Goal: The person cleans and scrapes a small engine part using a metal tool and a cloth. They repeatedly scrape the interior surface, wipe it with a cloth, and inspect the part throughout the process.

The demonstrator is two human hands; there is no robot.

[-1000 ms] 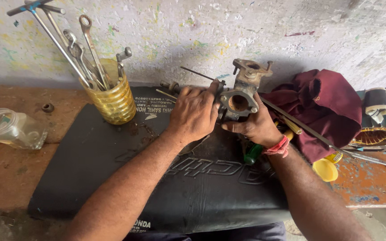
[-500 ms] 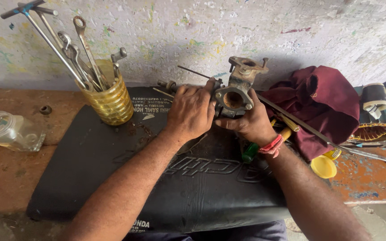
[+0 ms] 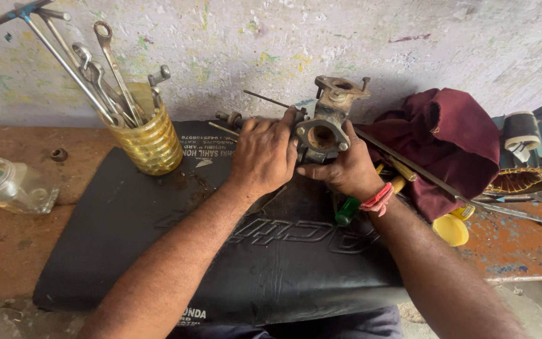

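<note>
- Far left of the left hand: clear plastic jar lying on its side on the rusty bench, well apart from the work.
- Nearer, up-left of the left hand: yellow ribbed holder packed with spanners and a T-handle wrench. Close enough to grab one without letting go of the part.
- Left hand: palm down, fingers curled shut against the left side of the carburetor body. Fingertips hidden behind the casting, so I cannot tell whether they pinch a small tool or a screw there.
- Carburetor body sits between both hands, held upright just above the black seat pad, round bore facing the camera, flange on top.
- Right hand: closed around the lower right of the body, thumb across the front under the bore, red wrist band behind it. This looks like the clamping hand.
- Judgement: keep the right grip firm and the bore square to view; let the left do the fine work. Work low over the pad so a dropped screw lands soft.
- Below-right of the right hand: green-handled screwdriver; further right a maroon rag, yellow cap.
</note>
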